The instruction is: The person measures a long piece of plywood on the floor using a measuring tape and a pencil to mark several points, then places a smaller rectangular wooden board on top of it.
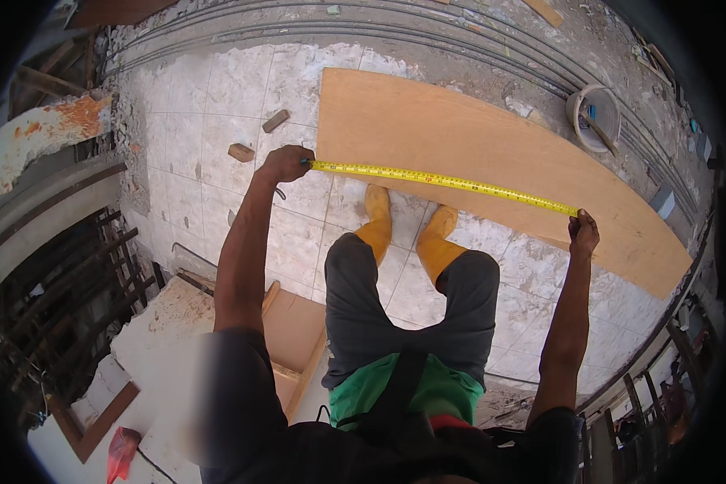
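Note:
A yellow tape measure [444, 181] is drawn out between my two hands, sloping slightly down to the right across a long plywood sheet [427, 121]. My left hand [289, 164] is closed round the tape's case end, just past the sheet's left edge; the case itself is mostly hidden, with a bit of teal showing. At the other end, my right hand [584, 231] pinches the blade's tip between thumb and fingers, over the sheet's near right part. The plywood lies flat on the tiled floor in front of my yellow boots.
Two small blocks [276, 121] lie on the dusty tiles [218, 161] left of the plywood. A round bucket [595, 119] with a tool in it stands beyond the sheet, near long metal rods [363, 31]. A wooden frame [294, 331] and a pale slab are at lower left.

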Demonstrator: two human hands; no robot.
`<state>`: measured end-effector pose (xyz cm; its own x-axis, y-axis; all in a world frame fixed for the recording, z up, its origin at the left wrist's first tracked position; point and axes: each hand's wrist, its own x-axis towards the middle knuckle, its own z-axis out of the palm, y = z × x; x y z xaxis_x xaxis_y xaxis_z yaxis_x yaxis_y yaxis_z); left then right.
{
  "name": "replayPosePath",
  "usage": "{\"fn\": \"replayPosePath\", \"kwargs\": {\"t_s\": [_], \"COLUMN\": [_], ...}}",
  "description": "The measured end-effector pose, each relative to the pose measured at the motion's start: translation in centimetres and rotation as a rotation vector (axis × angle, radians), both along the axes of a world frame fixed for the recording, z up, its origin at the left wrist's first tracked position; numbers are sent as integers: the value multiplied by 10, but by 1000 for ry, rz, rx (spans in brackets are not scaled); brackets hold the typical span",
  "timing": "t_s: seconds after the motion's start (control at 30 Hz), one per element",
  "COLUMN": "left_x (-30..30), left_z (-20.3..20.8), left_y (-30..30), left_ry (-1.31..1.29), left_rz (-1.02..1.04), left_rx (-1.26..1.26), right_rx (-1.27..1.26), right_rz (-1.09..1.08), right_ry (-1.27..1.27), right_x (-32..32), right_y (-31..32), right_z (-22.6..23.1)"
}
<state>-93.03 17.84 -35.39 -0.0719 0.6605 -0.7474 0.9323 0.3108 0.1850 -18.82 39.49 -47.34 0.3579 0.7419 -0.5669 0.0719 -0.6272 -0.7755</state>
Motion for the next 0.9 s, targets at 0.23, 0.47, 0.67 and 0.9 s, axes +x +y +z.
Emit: {"fn": "replayPosePath", "kwargs": {"t_s": [0.23, 0.47, 0.67, 0.9], "left_x": [-107, -151, -144, -116], "left_z": [-185, -276, -278, -288], "left_y": [88, 114, 128, 143], "left_ry": [82, 57, 162, 160], "left_rz": [82, -36, -51, -97], "left_rx": [20, 297, 191, 239], "right_rx": [110, 249, 420, 445], "right_rz": [-105, -227, -470, -380], "right_ry": [45, -52, -147, 52], "right_x": [35, 46, -6, -57], "right_y": [95, 123, 105, 107], "right_z": [-212, -334, -319, -315]}}
